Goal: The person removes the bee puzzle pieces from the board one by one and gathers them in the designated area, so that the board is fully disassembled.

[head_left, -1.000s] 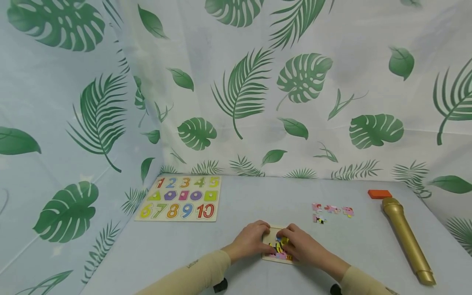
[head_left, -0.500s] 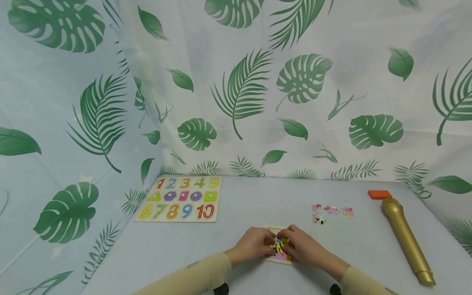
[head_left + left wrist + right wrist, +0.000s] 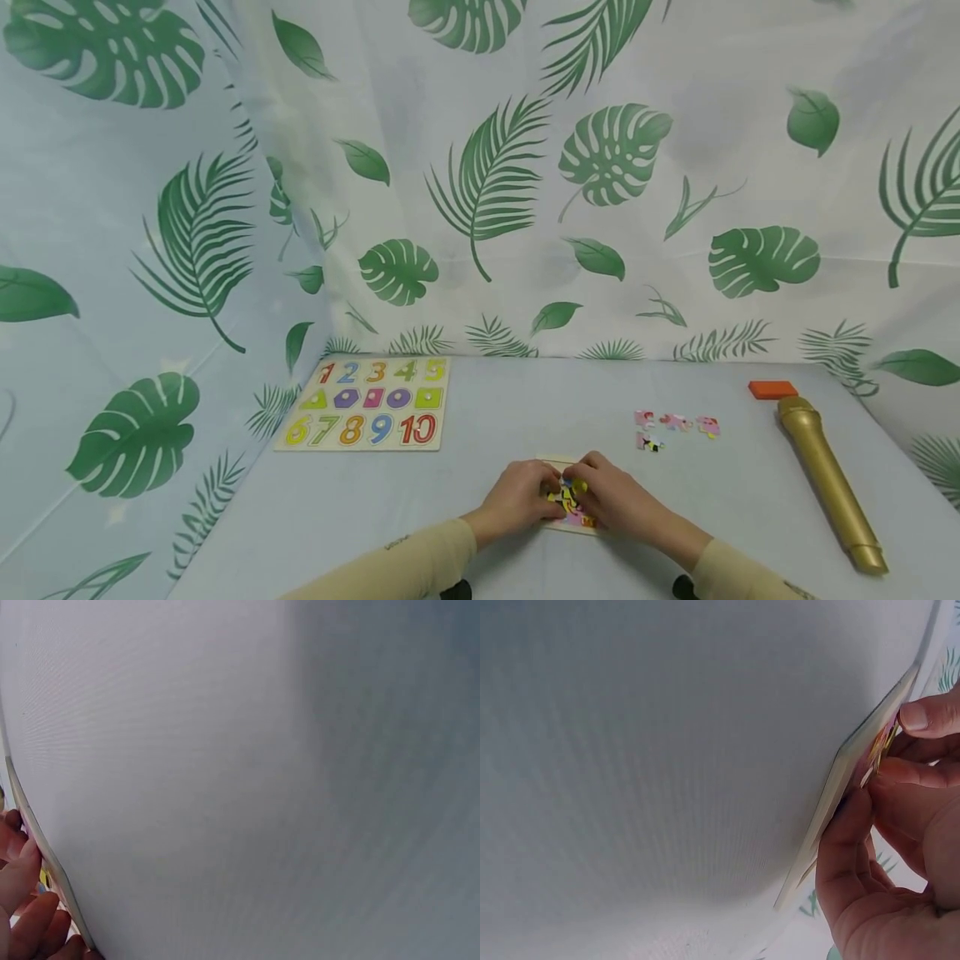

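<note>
A small wooden puzzle tray [image 3: 573, 530] lies on the table between both hands, with pink and multicolored pieces along its near side. My left hand [image 3: 519, 497] curls in from the left, thumb and fingers pinching a yellow-and-black puzzle piece [image 3: 567, 500] over the tray. From the right, my right hand [image 3: 618, 502] pinches the same piece with thumb and forefinger. In the right wrist view the piece [image 3: 886, 742] stands tilted above the tray [image 3: 829, 799], among the fingertips of both hands. Fingers hide much of the tray's inside.
Several loose puzzle pieces [image 3: 677, 422] lie beyond the right hand. A number-and-shape board [image 3: 442, 417] sits at the back left. To the right are an orange block [image 3: 772, 390] and a gold microphone [image 3: 832, 483]. A leaf-print curtain [image 3: 510, 308] borders the table.
My left hand has left the tray's left edge and moved inward, its fingers closing in on the yellow-and-black piece. The right hand has stayed nearly in place.
</note>
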Tool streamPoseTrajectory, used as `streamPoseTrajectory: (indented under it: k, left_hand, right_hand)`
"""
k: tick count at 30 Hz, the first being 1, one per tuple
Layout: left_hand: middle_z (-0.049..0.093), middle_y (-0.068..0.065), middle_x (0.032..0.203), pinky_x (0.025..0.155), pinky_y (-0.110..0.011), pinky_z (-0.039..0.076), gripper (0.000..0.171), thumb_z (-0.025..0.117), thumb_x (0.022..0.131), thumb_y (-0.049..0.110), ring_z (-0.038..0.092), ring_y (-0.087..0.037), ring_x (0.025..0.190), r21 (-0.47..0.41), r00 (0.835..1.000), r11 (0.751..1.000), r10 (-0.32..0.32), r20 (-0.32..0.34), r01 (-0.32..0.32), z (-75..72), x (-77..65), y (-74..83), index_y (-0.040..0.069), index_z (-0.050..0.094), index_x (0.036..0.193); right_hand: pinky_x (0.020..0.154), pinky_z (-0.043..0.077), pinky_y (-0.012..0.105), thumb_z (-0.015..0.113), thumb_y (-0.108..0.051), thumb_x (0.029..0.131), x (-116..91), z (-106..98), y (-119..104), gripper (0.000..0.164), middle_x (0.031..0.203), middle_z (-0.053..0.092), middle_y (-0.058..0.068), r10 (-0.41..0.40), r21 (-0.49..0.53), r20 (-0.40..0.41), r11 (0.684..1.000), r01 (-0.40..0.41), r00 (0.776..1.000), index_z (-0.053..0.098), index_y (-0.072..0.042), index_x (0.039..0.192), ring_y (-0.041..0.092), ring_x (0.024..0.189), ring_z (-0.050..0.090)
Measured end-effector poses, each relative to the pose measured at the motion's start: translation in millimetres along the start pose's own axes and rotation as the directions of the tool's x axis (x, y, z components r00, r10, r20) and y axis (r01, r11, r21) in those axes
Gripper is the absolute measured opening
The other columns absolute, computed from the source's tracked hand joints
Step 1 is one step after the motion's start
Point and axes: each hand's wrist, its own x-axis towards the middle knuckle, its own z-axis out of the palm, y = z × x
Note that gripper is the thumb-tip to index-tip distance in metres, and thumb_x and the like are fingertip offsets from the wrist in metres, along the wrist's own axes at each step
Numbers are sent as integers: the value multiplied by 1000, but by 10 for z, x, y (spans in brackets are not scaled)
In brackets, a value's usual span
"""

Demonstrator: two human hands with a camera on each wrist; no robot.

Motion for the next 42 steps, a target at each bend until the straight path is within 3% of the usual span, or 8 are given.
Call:
streamPoseTrajectory:
  k: [7,14,21,25,29,35,42]
  left_hand:
    - [71,3,106,87,-20,50,22,86,74,22,63,-6,100,32,1000,999,-2,6,2,-7,12,-6,10,75,89]
    - [71,4,107,87,-20,50,23,86,74,24,64,-6,101,63,1000,998,6,20,-7,-20,12,-5,10,74,87]
    - [71,7,103,84,-18,49,23,80,81,24,62,-1,95,51,993,999,-19,120,13,-109,63,-47,11,75,99]
    - [69,5,115,94,-22,46,24,80,82,24,61,-5,108,79,984,997,3,179,-18,-181,88,-98,11,75,102]
    - [64,1,126,103,-26,42,25,80,82,25,56,-11,120,141,980,989,24,197,-53,-210,86,-127,12,75,103]
    - [62,1,129,104,-27,41,27,80,82,26,54,-11,123,150,979,987,31,201,-62,-201,76,-144,13,74,105]
    - [63,1,128,104,-26,42,28,80,82,27,55,-11,122,131,980,989,35,193,-61,-198,81,-166,13,74,105]
  right_hand:
    - [64,47,23,65,0,90,13,-36,13,25,101,54,3,51,55,33,997,-53,998,63,-6,114,4,75,45]
    - [71,52,26,62,-5,93,11,-162,80,24,105,57,3,135,139,57,980,-141,989,64,-6,116,5,80,55]
    - [71,52,27,66,-12,92,-32,-349,311,25,110,64,4,210,153,-9,967,-206,978,66,-7,117,8,84,58]
    - [72,54,29,68,-12,91,-76,-493,474,26,112,66,8,256,125,-46,961,-248,966,66,-5,116,14,87,61]
    - [74,55,35,69,-11,90,-156,-617,702,29,115,65,15,311,90,-55,948,-305,949,66,-1,117,23,91,63]
    - [79,56,46,68,-8,89,-283,-770,968,32,114,65,20,377,40,3,925,-377,926,64,4,118,31,95,62]
    - [80,55,49,70,-8,88,-360,-901,1085,33,109,64,19,407,-8,55,913,-407,912,63,5,118,31,93,61]
